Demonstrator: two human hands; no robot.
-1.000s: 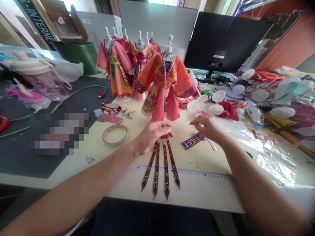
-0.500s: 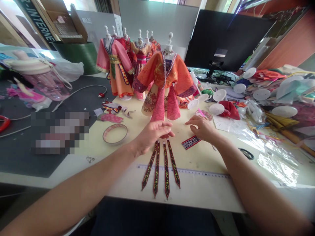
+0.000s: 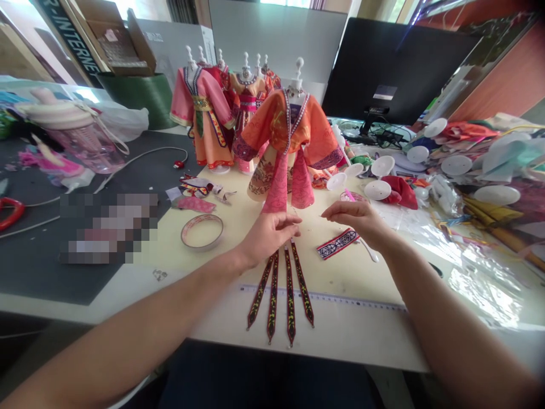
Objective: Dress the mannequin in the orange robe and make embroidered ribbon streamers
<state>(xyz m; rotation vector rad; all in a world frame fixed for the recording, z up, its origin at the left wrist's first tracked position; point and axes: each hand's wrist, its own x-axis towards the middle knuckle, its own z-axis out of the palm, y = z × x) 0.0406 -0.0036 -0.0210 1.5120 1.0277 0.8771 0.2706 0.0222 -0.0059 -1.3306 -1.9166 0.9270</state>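
My left hand (image 3: 272,236) is above the upper ends of several dark patterned ribbons (image 3: 290,301), its fingers curled towards the thumb. Whether anything small is between them I cannot make out. To its right, my right hand (image 3: 360,220) has its fingertips pinched together over the table; what they hold, if anything, is too small to see. Below that hand lies a short blue-and-white trim piece with red edges (image 3: 338,244). The ribbons fan out towards me, with pointed lower ends, across a clear ruler (image 3: 332,298). Just behind my hands stands a doll-sized orange robe (image 3: 313,133) with pink panels.
More small dressed stands (image 3: 203,116) are at the back left. A tape roll (image 3: 202,232) lies left of my left hand. Red-handled scissors (image 3: 12,213) and a pink bottle (image 3: 91,136) are far left. White discs, fabric (image 3: 400,192) and a monitor (image 3: 395,74) fill the right.
My right hand's fingers have come together into a pinch, and the hand is slightly higher. The left hand has turned a little, thumb lower. The whole view has shifted slightly.
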